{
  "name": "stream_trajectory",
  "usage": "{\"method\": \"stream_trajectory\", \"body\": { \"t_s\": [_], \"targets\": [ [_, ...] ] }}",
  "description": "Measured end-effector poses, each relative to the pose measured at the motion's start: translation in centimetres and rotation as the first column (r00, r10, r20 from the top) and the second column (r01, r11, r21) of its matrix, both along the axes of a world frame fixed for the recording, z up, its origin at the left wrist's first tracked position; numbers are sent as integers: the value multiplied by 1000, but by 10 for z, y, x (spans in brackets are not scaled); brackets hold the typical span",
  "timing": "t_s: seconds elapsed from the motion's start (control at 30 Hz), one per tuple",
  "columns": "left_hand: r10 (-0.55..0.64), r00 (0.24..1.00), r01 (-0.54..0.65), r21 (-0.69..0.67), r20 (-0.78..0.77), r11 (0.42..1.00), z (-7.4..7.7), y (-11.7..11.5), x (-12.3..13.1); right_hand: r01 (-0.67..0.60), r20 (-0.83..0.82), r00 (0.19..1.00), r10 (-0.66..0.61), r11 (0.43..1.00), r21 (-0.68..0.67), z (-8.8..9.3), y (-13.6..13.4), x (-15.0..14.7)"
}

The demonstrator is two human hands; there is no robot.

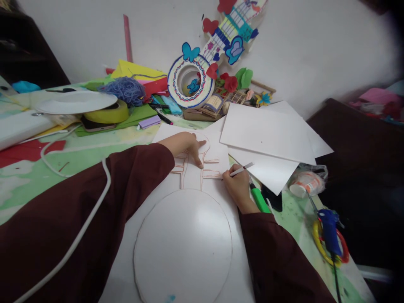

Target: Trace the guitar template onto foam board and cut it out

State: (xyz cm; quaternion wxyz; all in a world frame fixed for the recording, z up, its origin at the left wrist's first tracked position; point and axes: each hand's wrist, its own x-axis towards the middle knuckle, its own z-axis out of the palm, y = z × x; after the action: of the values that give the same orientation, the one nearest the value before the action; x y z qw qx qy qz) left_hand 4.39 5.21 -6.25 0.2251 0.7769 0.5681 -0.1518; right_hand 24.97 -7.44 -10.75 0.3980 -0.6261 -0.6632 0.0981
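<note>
One round white card disc (183, 246) near; left hand (186, 145) flat, released, on one white sheet (219, 152); right hand (237, 188) grasps one white pencil (241, 169).

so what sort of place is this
Probably a craft table, at home or school: a paper guitar leans on the wall, coloured paper and yarn are piled behind, a glue gun lies nearby, and the right hand holds a pen to white card.
</note>
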Motion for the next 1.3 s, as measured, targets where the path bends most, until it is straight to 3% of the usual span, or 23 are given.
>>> {"method": "stream_trajectory", "body": {
  "t_s": [0.13,0.23,0.37,0.6,0.97,1.3],
  "targets": [
    [-19,1000,19,-8,-10,1000,2,-1,-1,39,-162,986,-31,998,44,6,-1,-2],
    [-32,999,32,-4,-22,999,5,-4,0,-58,-268,962,54,998,-5,11,-8,-13],
    [-28,999,28,-12,-26,1000,6,-6,0,-262,-261,935,241,964,-49,8,-18,-27],
    [-54,997,54,-5,-51,999,5,-5,0,-345,-268,912,311,934,-90,1,-23,-28],
    [-34,998,34,-8,-44,999,3,-3,0,-301,-141,948,286,949,-95,0,-22,-32],
    [-46,996,45,-13,-70,999,6,-4,0,-96,-53,994,92,992,-86,3,-21,-24]
  ]
}}
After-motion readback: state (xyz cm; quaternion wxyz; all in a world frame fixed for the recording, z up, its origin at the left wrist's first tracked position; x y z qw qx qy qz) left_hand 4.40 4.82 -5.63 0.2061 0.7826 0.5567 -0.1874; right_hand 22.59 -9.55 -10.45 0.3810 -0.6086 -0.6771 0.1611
